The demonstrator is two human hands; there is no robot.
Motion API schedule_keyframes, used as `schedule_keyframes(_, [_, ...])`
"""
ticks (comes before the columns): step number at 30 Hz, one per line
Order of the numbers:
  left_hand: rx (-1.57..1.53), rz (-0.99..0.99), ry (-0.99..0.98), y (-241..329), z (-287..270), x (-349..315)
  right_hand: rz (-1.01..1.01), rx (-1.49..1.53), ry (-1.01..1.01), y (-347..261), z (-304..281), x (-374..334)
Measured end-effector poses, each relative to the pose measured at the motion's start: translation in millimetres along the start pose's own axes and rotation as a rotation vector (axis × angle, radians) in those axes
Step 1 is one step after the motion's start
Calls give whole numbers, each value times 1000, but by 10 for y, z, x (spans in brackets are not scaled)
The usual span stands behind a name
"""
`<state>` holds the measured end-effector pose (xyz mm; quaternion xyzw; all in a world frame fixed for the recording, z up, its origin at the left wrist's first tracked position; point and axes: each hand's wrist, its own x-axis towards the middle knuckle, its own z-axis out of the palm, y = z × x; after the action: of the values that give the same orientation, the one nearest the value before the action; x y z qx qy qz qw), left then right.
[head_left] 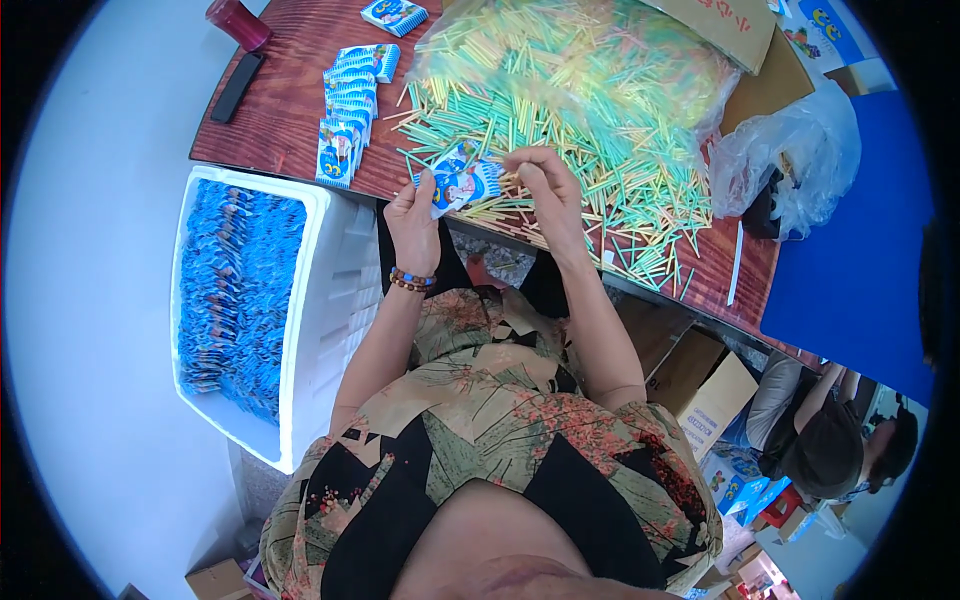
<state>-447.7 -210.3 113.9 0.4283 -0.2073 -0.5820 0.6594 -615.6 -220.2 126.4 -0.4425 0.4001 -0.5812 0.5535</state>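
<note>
My left hand (413,220) pinches a small blue-and-white printed packet (462,188) by its left side, above the table's near edge. At the packet's right end is my right hand (552,195), its thumb and forefinger closed together. What those fingers hold, if anything, is too small to make out. Just beyond both hands spreads a large heap of thin green, yellow and pinkish sticks (560,130), partly under a clear plastic sheet. Left of the packet, several similar packets (350,110) lie overlapping in a row.
A white foam box (310,300) filled with blue packets stands left of me. On the table (285,100) are a black oblong object (238,88) and a red cup-like container (238,24). A clear plastic bag (790,160) sits at the right. Another person (825,440) is at lower right.
</note>
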Motion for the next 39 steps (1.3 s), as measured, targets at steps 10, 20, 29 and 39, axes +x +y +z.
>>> schedule_keyframes(10, [-20, -52, -90, -37, 18, -27, -391, -568, -383, -16, 82, -11])
schedule_keyframes(20, [9, -4, -43, -54, -180, 72, 9, -491, -114, -155, -247, 245])
schedule_keyframes(29, [-24, -8, -16, -22, -232, 47, 4, -1585, 295, 38, 2, 888])
schedule_keyframes(39, [-75, 3, 5, -44, -249, 77, -181, -1730, 279, 350, 9, 949])
